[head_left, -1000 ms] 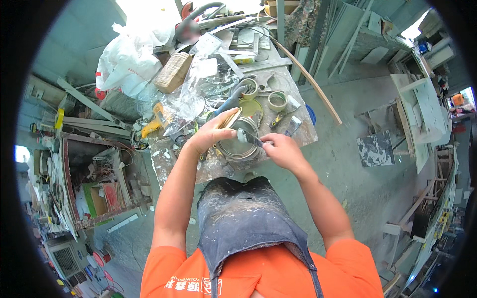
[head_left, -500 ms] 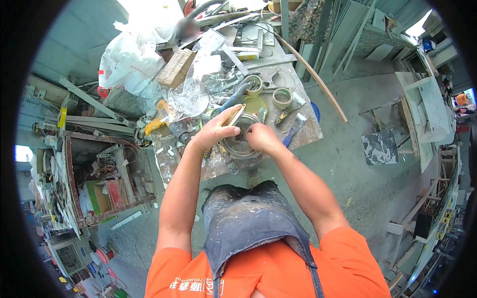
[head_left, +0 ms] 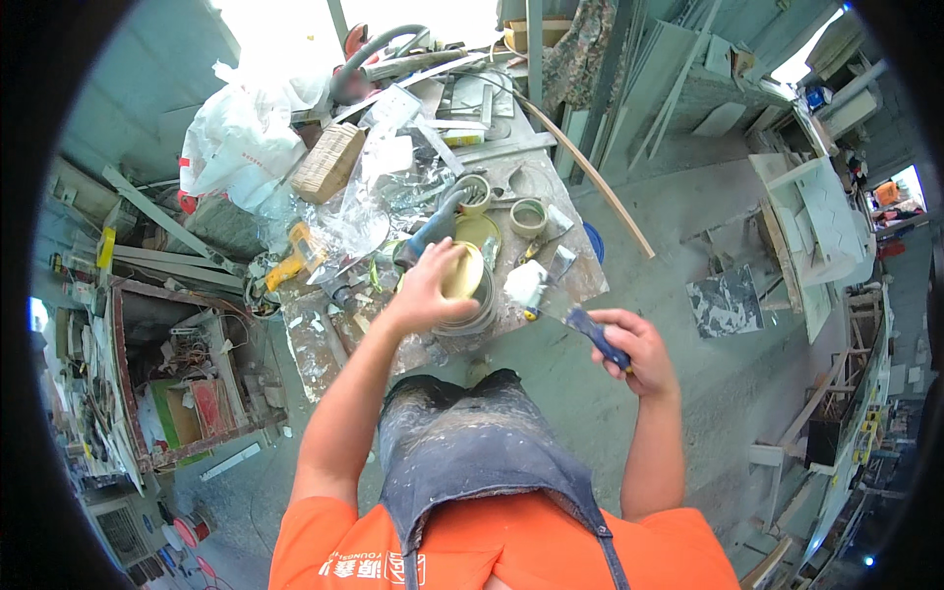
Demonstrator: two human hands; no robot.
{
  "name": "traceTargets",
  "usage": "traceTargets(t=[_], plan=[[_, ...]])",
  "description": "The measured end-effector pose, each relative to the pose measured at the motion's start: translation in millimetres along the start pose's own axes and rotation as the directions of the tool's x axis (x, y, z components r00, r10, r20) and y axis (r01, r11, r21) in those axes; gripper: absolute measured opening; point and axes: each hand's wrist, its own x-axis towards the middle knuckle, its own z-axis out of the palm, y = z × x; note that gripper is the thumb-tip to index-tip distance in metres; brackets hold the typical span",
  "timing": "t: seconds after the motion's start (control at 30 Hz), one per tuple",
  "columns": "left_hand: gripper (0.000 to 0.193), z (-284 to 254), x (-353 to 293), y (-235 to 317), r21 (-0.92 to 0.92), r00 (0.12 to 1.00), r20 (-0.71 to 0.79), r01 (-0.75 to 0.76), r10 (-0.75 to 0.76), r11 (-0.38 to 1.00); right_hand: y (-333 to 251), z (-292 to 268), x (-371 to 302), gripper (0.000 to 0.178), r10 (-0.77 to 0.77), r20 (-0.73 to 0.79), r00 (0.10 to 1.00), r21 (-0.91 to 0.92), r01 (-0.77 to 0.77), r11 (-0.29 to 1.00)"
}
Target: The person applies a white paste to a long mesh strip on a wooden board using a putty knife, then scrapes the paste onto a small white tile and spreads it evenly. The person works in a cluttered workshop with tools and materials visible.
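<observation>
My left hand (head_left: 430,292) grips a round yellowish lid (head_left: 462,272) between thumb and fingers, tilted over an open metal can (head_left: 479,313). The can stands near the table's front edge; its inside is mostly hidden by the hand and lid. Right of the can, my right hand (head_left: 639,352) is closed round the blue handle of a putty knife (head_left: 596,337). A lump of white paste (head_left: 526,283) sits at the blade's end, beside the table's front right edge. Behind the can lies another yellowish round lid (head_left: 479,232).
The cluttered table (head_left: 580,278) holds tape rolls (head_left: 528,217), a scraper, a yellow power drill (head_left: 295,258), a wooden block (head_left: 326,162) and plastic bags (head_left: 241,147). A long curved wood strip (head_left: 610,197) juts past its right side. A spattered board (head_left: 726,299) lies on the floor at right.
My right hand has moved away from the can, right and toward me, bringing the putty knife with white paste into view. My left hand still holds the lid, now turned more face-up.
</observation>
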Motion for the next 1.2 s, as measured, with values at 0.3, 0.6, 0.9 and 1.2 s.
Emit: traceTargets(t=[0.3,0.6,0.9,1.2], plan=[[0.102,15,-62,4,0.462,0.990,-0.131,0.024,0.042,0.886,23,107,21,0.031,-0.130,0.252,0.959,0.257,0.063,0.964],[0.050,-54,-349,-60,-0.138,0.652,-0.605,0.480,-0.458,0.866,50,320,57,0.035,0.061,0.670,0.739,0.007,-0.089,0.996],[0.041,-122,-658,-153,-0.851,-0.192,-0.462,-0.180,-0.866,0.494,80,600,-4,0.032,0.180,0.794,0.580,-0.156,-0.091,0.984],[0.043,-307,-790,-198,-0.585,-0.162,-0.502,-0.660,-0.850,0.471,117,802,-21,0.031,0.117,0.908,0.402,-0.231,0.248,0.941]])
